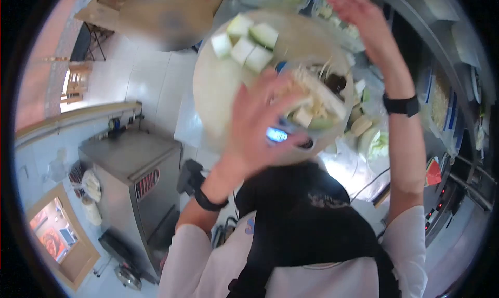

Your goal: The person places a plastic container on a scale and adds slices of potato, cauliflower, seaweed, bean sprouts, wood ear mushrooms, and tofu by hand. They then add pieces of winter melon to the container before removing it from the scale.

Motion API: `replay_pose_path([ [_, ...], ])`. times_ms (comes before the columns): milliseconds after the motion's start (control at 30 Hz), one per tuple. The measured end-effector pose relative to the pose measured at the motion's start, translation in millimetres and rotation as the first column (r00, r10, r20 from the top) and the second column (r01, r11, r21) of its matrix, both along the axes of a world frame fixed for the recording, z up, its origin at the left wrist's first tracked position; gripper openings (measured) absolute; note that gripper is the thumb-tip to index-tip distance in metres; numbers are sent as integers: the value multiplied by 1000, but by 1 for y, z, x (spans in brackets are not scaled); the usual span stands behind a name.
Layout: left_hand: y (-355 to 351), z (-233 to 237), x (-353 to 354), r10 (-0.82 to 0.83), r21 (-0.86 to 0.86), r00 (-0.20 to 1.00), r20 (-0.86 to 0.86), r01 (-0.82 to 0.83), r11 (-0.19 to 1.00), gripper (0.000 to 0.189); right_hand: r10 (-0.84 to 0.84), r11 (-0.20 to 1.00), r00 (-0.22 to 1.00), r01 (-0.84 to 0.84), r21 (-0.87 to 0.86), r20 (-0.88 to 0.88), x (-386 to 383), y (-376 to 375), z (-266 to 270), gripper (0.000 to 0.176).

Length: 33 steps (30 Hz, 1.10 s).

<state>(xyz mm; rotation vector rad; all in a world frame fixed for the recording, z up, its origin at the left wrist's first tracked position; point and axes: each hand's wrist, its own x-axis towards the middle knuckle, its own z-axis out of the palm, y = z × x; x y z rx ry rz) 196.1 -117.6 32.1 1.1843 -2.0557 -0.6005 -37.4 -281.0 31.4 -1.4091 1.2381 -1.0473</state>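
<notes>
My left hand [262,121] is blurred, with its fingers spread over the left side of a heap of cut food [317,98] in a container on the round board [213,85]. Whether its fingers touch the food or the container I cannot tell. A small lit blue display [276,135] shows beneath that hand. My right hand [358,12] is raised beyond the board's right edge, fingers apart, near a tray of pale cut pieces [332,20]. Several green-skinned white chunks [252,46] lie at the board's far left.
A steel cabinet [125,157] stands at the left. Past the board is a round brown surface [166,14]. To the right are a bowl of chopped greens [378,143], loose vegetable pieces [361,124] and a bin of pale shreds [442,98].
</notes>
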Motion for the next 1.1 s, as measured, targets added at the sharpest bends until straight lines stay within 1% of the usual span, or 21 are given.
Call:
replay_pose_path([
  [33, 2, 2, 9, 93, -5, 993, -71, -94, 996, 49, 68, 989, 995, -76, -124, -70, -2, 6, 4, 34],
  [67, -1, 2, 20, 189, -27, 972, -142, -195, 980, 44, 60, 985, 990, -79, -150, -124, -6, 23, 10, 31],
  [133, -2, -3, 42, 265, -60, 944, -195, -281, 958, 38, -5, 995, 976, -16, -95, -218, -16, 59, 11, 27],
  [167, -1, -3, 50, 273, -51, 943, -193, -287, 956, 38, -26, 997, 963, 7, -72, -267, -29, 75, 5, 25],
  [233, -1, -1, 58, 164, -76, 977, -133, -175, 982, 37, -98, 995, 942, 100, -11, -320, -53, 110, -7, 23],
  [267, -2, -1, 59, 162, -73, 978, -134, -173, 982, 37, -152, 985, 934, 171, 31, -325, -62, 128, -10, 23],
  [333, -7, 1, 55, -39, -88, 997, -59, 34, 996, 37, -222, 962, 928, 258, 87, -299, -88, 161, -20, 21],
  [367, -12, 3, 52, -48, -92, 997, -60, 42, 995, 37, -231, 960, 926, 266, 83, -298, -98, 176, -25, 21],
  [433, -21, 9, 41, -228, -76, 974, 18, 229, 971, 39, -267, 939, 941, 302, 162, -207, -113, 202, -32, 19],
  [567, -33, 18, 14, -350, -69, 935, 57, 354, 933, 44, -324, 906, 921, 367, 209, -215, -118, 230, -34, 18],
  [633, -36, 21, 4, -399, -44, 896, 196, 415, 909, 46, -304, 917, 940, 333, 221, -155, -117, 236, -38, 18],
  [733, -43, 32, -11, -445, -69, 856, 263, 476, 877, 48, -284, 931, 939, 319, 179, -193, -120, 244, -38, 17],
  [800, -45, 37, -19, -442, -34, 867, 231, 461, 887, 45, -410, 884, 882, 447, 137, -231, -138, 256, -41, 16],
  [833, -42, 41, -21, -407, -49, 893, 195, 423, 905, 42, -473, 855, 834, 513, 82, -284, -153, 264, -45, 15],
  [900, -36, 34, -18, -307, -112, 942, 136, 322, 940, 36, -559, 801, 754, 599, 12, -346, -186, 285, -54, 14],
  [933, -26, 29, -17, -207, -135, 977, 49, 212, 968, 32, -596, 766, 690, 642, -32, -412, -205, 298, -60, 13],
  [967, -14, 22, -15, -98, -144, 995, -32, 93, 985, 29, -624, 733, 626, 676, -74, -467, -219, 310, -66, 11],
  [1000, -2, 11, -12, -32, -114, 988, -150, 15, 993, 26, -636, 721, 615, 689, -75, -465, -227, 322, -72, 11],
  [1033, 10, -2, -10, 42, -76, 965, -259, -64, 995, 23, -621, 713, 585, 699, -65, -521, -232, 333, -77, 10],
  [1067, 20, -12, -10, 36, -84, 967, -251, -59, 995, 23, -601, 709, 561, 703, -56, -569, -232, 340, -81, 9],
  [1100, 29, -21, -10, 121, -44, 953, -279, -139, 989, 19, -613, 701, 547, 710, -74, -570, -224, 343, -82, 9],
])
